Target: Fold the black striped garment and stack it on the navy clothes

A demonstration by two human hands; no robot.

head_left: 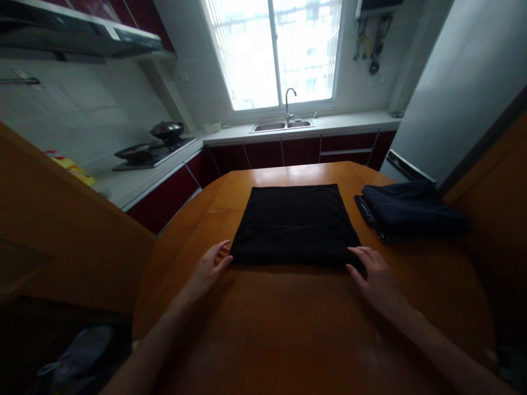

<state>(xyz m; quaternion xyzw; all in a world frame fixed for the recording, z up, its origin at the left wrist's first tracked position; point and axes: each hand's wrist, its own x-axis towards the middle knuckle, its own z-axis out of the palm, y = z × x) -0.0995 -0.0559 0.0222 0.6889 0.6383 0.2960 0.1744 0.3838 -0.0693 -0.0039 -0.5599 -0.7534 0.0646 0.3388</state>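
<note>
A black cloth (294, 224), folded into a flat rectangle, lies in the middle of the orange wooden table (288, 329). My left hand (209, 270) rests open at the cloth's near left corner, fingertips touching its edge. At the near right corner my right hand (376, 277) lies open too, fingers stretched along the cloth's edge. Neither hand holds anything.
A folded dark blue garment (409, 211) sits on the table to the right of the black cloth. Behind the table runs a counter with a sink (283, 125) under a window, and a stove with pans (154, 147) at the left. A grey fridge (457, 93) stands at the right.
</note>
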